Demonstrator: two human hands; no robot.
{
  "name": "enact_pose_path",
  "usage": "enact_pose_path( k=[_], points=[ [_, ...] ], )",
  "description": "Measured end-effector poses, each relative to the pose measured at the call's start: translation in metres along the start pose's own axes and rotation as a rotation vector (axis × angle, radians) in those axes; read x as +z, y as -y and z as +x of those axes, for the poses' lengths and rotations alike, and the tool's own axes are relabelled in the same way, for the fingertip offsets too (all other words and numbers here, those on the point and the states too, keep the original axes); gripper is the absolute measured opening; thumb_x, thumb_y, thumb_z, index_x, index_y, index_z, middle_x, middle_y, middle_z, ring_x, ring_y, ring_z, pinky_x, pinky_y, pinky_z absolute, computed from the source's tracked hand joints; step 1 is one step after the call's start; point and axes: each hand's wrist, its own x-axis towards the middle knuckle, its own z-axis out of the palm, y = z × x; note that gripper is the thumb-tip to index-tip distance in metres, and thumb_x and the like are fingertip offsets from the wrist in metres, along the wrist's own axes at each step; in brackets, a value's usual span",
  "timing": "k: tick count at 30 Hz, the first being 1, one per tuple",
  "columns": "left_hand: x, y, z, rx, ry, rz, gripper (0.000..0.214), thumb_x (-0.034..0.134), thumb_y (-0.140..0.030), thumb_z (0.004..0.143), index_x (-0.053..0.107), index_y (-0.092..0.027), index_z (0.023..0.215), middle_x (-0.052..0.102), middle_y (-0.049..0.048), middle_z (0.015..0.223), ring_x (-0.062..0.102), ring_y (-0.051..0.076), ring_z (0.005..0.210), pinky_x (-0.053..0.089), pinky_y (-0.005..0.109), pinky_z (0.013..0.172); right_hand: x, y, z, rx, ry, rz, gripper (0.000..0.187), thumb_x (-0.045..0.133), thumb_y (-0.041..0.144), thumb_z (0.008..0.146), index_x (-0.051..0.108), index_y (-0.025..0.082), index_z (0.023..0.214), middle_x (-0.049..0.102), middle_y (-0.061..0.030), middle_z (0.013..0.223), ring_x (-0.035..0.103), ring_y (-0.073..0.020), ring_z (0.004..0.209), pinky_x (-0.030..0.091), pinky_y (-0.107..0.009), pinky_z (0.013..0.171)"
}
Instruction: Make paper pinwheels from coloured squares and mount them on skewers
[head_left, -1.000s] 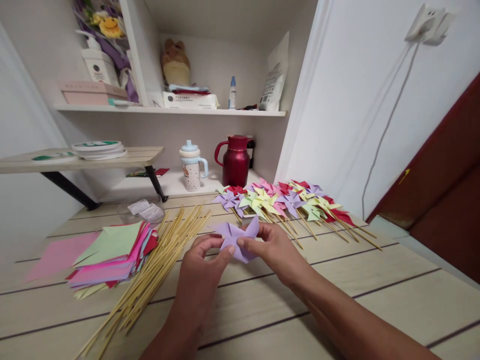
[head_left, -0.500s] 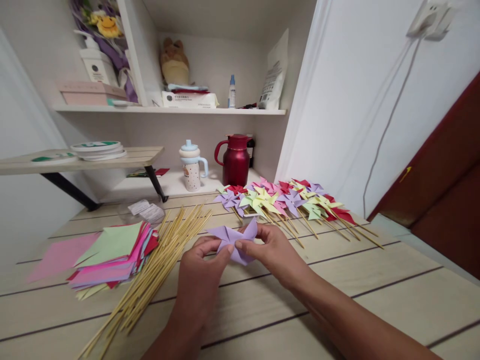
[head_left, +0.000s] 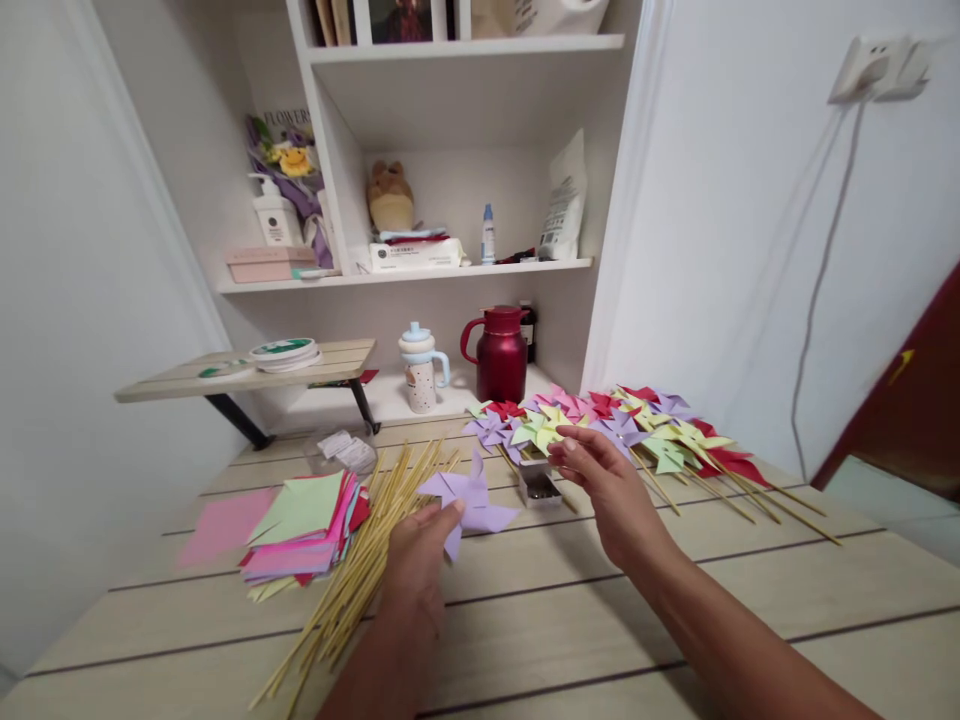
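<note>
A folded purple paper pinwheel (head_left: 474, 500) is pinched at its centre by my left hand (head_left: 420, 545), its blades spread above the table. My right hand (head_left: 604, 485) is raised to the right, off the paper, with its fingers apart and nothing visible between them. Just left of those fingers stands a small open box (head_left: 538, 487) with tiny dark pieces inside, too small to name. Thin wooden sticks (head_left: 375, 540) lie in a bundle beside my left hand. Behind my right hand is a group of finished pinwheels on sticks (head_left: 667, 455) in several colours.
Coloured paper sheets (head_left: 304, 515) are stacked left of the sticks. A clear container with labels (head_left: 345, 450) sits behind them. At the back stand a speckled cup (head_left: 421, 375) and a red jug (head_left: 501, 355). A small raised shelf (head_left: 172, 375) holds rolls of tape (head_left: 285, 355).
My right hand has let go of the purple pinwheel and moved right, near the small box. My left hand keeps the pinwheel. The camera view has tilted up and shifted left.
</note>
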Motion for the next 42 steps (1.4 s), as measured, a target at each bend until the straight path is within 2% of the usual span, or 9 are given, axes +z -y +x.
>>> enact_pose_path(
  k=[4, 8, 13, 18, 29, 32, 35, 39, 42],
  points=[
    [0.003, 0.001, -0.001, -0.059, -0.016, -0.022, 0.033, 0.087, -0.034, 0.053, 0.073, -0.013, 0.075, 0.074, 0.0080, 0.072, 0.071, 0.023, 0.075, 0.051, 0.034, 0.075, -0.007, -0.001, 0.009, -0.007, -0.062, 0.053, 0.037, 0.074, 0.048, 0.076, 0.067, 0.022, 0.102, 0.069, -0.0032, 0.090, 0.064, -0.0209, 0.088, 0.048, -0.034, 0.081],
    [0.006, 0.002, -0.001, -0.081, -0.030, -0.013, 0.031, 0.085, -0.033, 0.055, 0.074, -0.013, 0.076, 0.074, 0.0075, 0.073, 0.069, 0.024, 0.076, 0.049, 0.033, 0.075, -0.012, -0.005, 0.017, 0.015, -0.100, 0.086, 0.033, 0.076, 0.047, 0.073, 0.070, 0.022, 0.093, 0.070, -0.0019, 0.083, 0.063, -0.0187, 0.083, 0.047, -0.030, 0.078],
    [0.006, 0.003, -0.001, -0.091, -0.014, 0.050, 0.025, 0.081, -0.033, 0.057, 0.075, -0.014, 0.072, 0.073, 0.0045, 0.073, 0.067, 0.024, 0.076, 0.046, 0.031, 0.073, -0.015, -0.009, 0.021, 0.028, -0.096, 0.105, 0.032, 0.078, 0.047, 0.072, 0.071, 0.021, 0.090, 0.069, -0.0023, 0.080, 0.063, -0.0183, 0.080, 0.048, -0.031, 0.076],
    [0.004, 0.002, -0.003, -0.075, 0.078, 0.104, 0.028, 0.079, -0.038, 0.061, 0.077, -0.015, 0.075, 0.072, 0.0034, 0.073, 0.065, 0.024, 0.082, 0.043, 0.030, 0.077, -0.018, -0.007, 0.024, 0.033, -0.101, 0.129, 0.029, 0.078, 0.045, 0.073, 0.072, 0.022, 0.089, 0.069, -0.0008, 0.078, 0.062, -0.0153, 0.077, 0.047, -0.029, 0.077],
    [0.005, -0.001, -0.007, -0.047, 0.115, 0.152, 0.021, 0.079, -0.035, 0.059, 0.077, -0.017, 0.069, 0.066, -0.0001, 0.063, 0.059, 0.019, 0.069, 0.041, 0.027, 0.069, -0.016, -0.004, 0.021, 0.040, -0.071, 0.117, 0.028, 0.077, 0.044, 0.072, 0.072, 0.019, 0.084, 0.068, -0.0023, 0.078, 0.060, -0.0149, 0.075, 0.048, -0.030, 0.076],
    [0.004, -0.003, -0.007, -0.058, 0.136, 0.139, 0.021, 0.079, -0.037, 0.060, 0.077, -0.018, 0.070, 0.069, 0.0015, 0.066, 0.061, 0.020, 0.073, 0.042, 0.028, 0.072, -0.015, -0.005, 0.021, 0.022, -0.060, 0.068, 0.027, 0.074, 0.044, 0.075, 0.071, 0.019, 0.085, 0.067, -0.0022, 0.078, 0.060, -0.0153, 0.074, 0.048, -0.031, 0.075],
    [0.005, -0.001, -0.008, -0.089, 0.154, 0.102, 0.028, 0.079, -0.040, 0.063, 0.079, -0.019, 0.081, 0.074, 0.0038, 0.077, 0.064, 0.023, 0.085, 0.044, 0.031, 0.080, -0.016, -0.005, 0.022, -0.017, -0.040, -0.036, 0.027, 0.070, 0.044, 0.078, 0.071, 0.019, 0.087, 0.066, -0.0022, 0.076, 0.059, -0.0154, 0.071, 0.047, -0.030, 0.070],
    [0.012, 0.001, -0.014, -0.141, 0.236, 0.009, 0.035, 0.079, -0.042, 0.064, 0.079, -0.017, 0.089, 0.076, 0.0069, 0.091, 0.065, 0.025, 0.092, 0.044, 0.037, 0.089, -0.021, -0.005, 0.027, -0.076, -0.003, -0.247, 0.021, 0.068, 0.038, 0.077, 0.071, 0.019, 0.086, 0.068, -0.0037, 0.081, 0.058, -0.0171, 0.073, 0.045, -0.030, 0.069],
    [0.018, -0.001, -0.021, -0.160, 0.253, -0.067, 0.033, 0.080, -0.041, 0.064, 0.079, -0.018, 0.087, 0.076, 0.0068, 0.093, 0.063, 0.025, 0.094, 0.043, 0.038, 0.092, -0.026, -0.008, 0.031, -0.129, 0.039, -0.444, 0.014, 0.068, 0.030, 0.074, 0.073, 0.020, 0.081, 0.066, -0.0032, 0.080, 0.057, -0.0180, 0.073, 0.043, -0.032, 0.070]
  ],
)
